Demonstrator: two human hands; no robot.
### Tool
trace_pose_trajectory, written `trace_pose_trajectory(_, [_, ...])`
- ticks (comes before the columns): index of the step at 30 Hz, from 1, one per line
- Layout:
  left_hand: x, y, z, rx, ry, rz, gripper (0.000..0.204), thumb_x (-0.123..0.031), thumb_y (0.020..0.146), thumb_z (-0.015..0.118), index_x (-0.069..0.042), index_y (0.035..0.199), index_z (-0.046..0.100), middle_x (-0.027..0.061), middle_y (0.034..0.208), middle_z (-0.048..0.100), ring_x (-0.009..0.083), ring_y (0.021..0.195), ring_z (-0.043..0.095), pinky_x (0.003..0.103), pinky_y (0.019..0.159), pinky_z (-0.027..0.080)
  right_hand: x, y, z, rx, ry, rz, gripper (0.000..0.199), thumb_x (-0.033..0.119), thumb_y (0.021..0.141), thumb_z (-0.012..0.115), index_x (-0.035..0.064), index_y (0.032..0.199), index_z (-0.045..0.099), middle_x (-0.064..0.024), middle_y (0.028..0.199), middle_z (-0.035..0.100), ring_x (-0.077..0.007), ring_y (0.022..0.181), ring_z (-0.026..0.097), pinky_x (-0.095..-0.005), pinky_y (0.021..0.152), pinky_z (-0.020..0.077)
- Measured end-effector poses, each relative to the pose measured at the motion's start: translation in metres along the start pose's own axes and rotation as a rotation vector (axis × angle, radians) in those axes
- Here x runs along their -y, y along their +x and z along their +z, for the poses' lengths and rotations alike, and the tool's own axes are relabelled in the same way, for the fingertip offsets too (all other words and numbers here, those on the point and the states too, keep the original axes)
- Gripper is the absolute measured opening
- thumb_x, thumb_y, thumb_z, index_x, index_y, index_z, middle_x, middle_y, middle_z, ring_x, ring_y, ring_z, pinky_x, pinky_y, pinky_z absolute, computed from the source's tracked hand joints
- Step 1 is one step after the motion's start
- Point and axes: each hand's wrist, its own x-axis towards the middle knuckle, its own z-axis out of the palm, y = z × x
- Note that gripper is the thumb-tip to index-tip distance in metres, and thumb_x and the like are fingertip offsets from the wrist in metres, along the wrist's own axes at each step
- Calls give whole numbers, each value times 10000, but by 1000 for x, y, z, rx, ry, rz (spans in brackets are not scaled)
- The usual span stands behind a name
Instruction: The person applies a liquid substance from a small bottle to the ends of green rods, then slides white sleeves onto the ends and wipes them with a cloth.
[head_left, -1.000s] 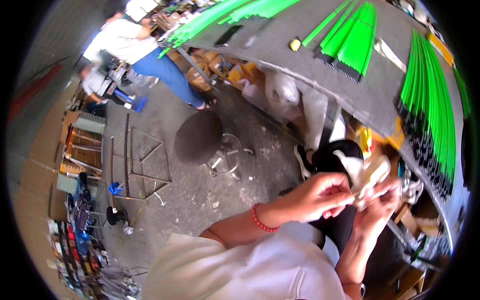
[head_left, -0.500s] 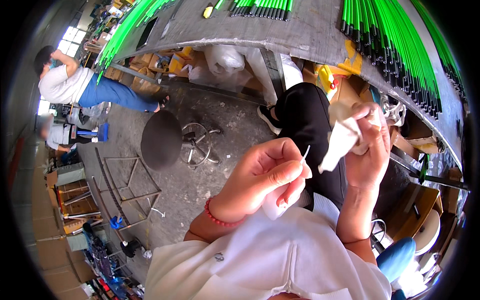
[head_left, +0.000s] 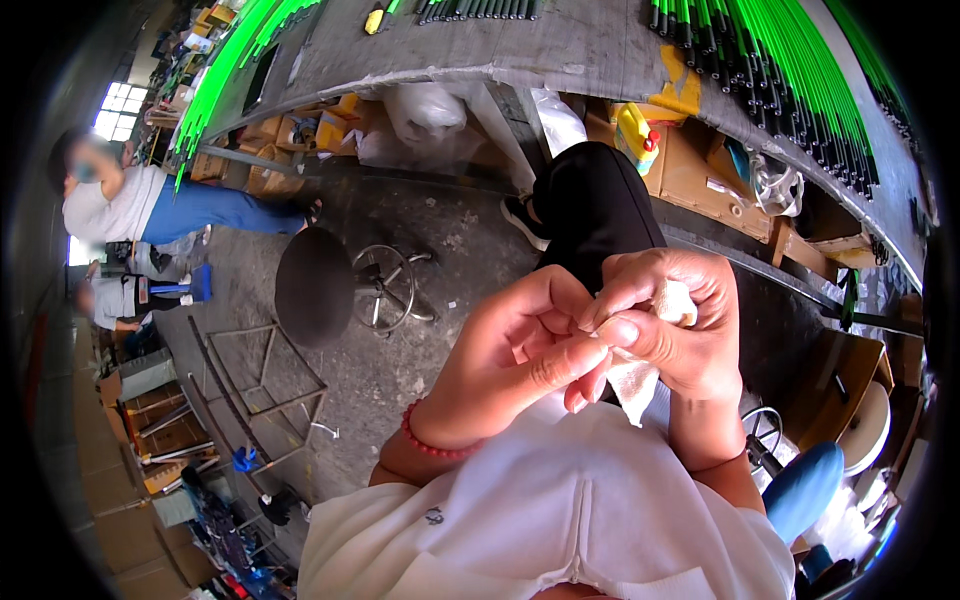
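Observation:
My left hand [head_left: 515,360], a red bead bracelet [head_left: 432,437] on its wrist, is closed with thumb and fingertips pinched together. Its fingertips meet those of my right hand [head_left: 690,325] in front of my chest. Bunched in the right hand is a whitish cloth [head_left: 632,388]; one end hangs below the fingers and another part pokes out near the knuckles. A thin white stick, seen earlier in the left pinch, is now mostly hidden where the fingertips touch.
Many green rods with black ends [head_left: 770,100] lie on the grey workbench [head_left: 560,55]. Beneath it are cardboard boxes [head_left: 695,185] and a yellow bottle [head_left: 636,135]. A round dark stool [head_left: 313,283] and a metal frame [head_left: 265,400] stand left. Two people are farther left.
My right hand has brought the cloth leftward and down to my left fingertips. The white stick, which stuck out of the left pinch, is now covered by fingers.

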Motion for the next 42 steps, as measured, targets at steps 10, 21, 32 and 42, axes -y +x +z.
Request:
trace_pose_trajectory(10, [11,-1,-1,-21,-27,47,64,-28,904,532,-24,911,469,53,804,547,96,661,558,225,550,454,-12,-3,-6,-227,38,-262,99,19,798,654,-37,844,586,-136,773,632,-161,669,623,-263,600,504])
trace_pose_trajectory(21, [20,13,-4,-94,132,326,59,7,893,509,-19,940,483,118,869,565,165,777,572,284,695,465,-22,-14,-36,-330,-477,-172,162,150,869,617,-1,913,576,-46,886,596,-83,756,529,-219,654,427])
trace_pose_trajectory(32, [12,52,26,-173,31,441,87,-145,945,489,-80,952,431,12,834,410,100,724,385,246,671,364,-7,-49,-77,-166,-255,105,466,328,825,552,-34,1117,547,-120,1059,542,-186,1002,513,-312,871,404])
trace_pose_trajectory(42, [31,79,38,-169,-95,372,103,-142,921,534,-75,947,459,29,820,448,117,720,417,270,670,389,65,-74,-128,-431,-334,-331,141,-18,690,402,3,636,530,-67,675,516,-125,621,461,-246,561,366])
